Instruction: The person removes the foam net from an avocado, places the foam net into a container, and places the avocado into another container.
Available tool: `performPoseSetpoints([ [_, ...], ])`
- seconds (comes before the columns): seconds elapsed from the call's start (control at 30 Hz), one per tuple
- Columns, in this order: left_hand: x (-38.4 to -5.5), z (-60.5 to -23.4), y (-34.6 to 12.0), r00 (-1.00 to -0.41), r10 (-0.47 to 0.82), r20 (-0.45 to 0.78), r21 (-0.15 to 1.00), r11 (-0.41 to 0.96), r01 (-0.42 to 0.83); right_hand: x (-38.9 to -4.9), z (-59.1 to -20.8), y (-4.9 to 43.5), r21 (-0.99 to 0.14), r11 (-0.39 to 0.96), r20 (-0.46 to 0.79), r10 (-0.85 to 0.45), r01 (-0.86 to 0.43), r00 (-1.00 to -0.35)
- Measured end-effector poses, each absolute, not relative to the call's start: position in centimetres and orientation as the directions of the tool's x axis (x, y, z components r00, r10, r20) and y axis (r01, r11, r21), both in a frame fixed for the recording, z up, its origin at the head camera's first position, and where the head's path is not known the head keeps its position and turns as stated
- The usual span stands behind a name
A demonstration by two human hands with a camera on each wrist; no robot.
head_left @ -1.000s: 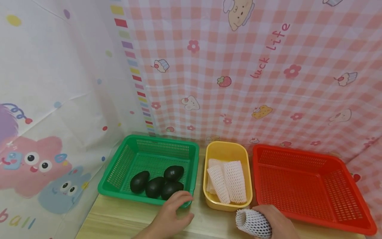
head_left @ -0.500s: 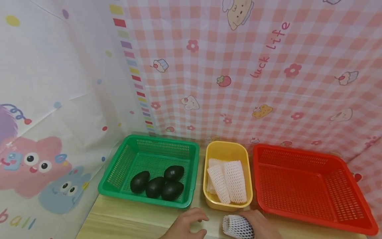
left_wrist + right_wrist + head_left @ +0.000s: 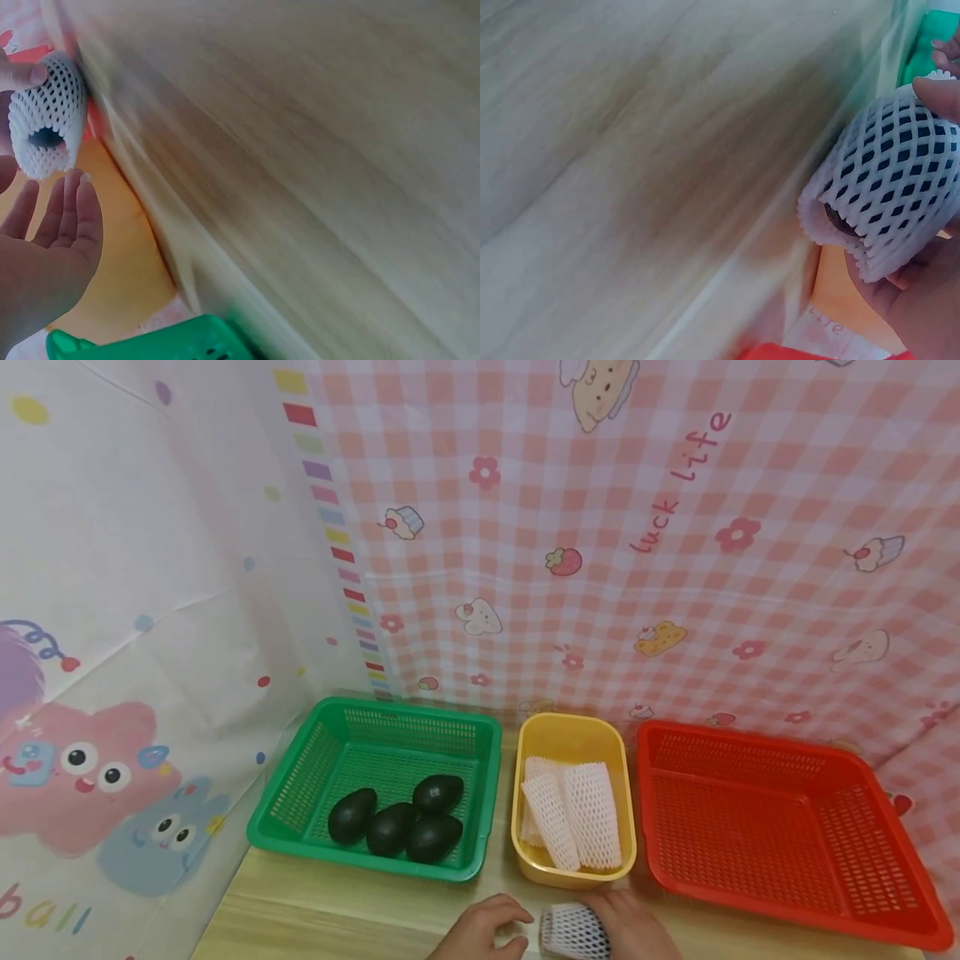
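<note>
My right hand [image 3: 636, 928] grips a dark avocado inside a white foam net sleeve [image 3: 576, 932], low in the head view at the table's front. Through the mesh [image 3: 904, 169] in the right wrist view the dark fruit shows, with a little of it at the sleeve's open end. To the left is my left hand [image 3: 483, 930], its fingers extended and loosely bent around nothing. In the left wrist view the fingertips of that left hand [image 3: 56, 251] lie close to the sleeve's other open end [image 3: 46, 154]; whether they touch it I cannot tell.
Several bare avocados [image 3: 392, 828] lie in the green basket [image 3: 300, 852] at left. The yellow bin [image 3: 573, 727] in the middle holds several foam net sleeves [image 3: 591, 814]. A red basket [image 3: 787, 910] stands at right, with no contents visible. A checked cloth [image 3: 525, 527] hangs behind.
My right hand has carried the netted avocado leftward and slightly down. My left hand has moved right and down, away from the green basket's front corner, so the hands are now close together.
</note>
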State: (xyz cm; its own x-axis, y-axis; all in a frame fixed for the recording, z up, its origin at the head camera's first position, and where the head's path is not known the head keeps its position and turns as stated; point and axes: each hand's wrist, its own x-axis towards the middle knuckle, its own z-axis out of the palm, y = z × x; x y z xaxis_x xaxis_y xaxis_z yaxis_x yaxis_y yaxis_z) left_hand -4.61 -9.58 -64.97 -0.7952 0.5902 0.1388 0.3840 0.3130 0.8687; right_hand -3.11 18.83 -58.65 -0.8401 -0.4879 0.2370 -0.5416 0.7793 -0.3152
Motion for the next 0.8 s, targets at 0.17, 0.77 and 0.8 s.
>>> performPoseSetpoints([
  [0.17,-4.8,-64.6,-9.0,-0.808,0.588,0.042,0.921,0.291,0.26,-3.1,-59.0,18.4,-0.299,0.776,0.25,-0.498,-0.555,-0.83],
  [0.77,-4.3,-58.4,-7.7,-0.835,0.545,-0.077,0.949,0.298,0.107,-2.2,-58.1,21.7,-0.693,0.687,-0.077,-0.373,-0.219,-0.925],
  [0.8,-4.3,-58.5,-7.6,-0.834,0.547,-0.069,0.946,0.3,0.119,-2.1,-58.1,21.9,-0.704,0.684,-0.098,-0.36,-0.191,-0.928],
])
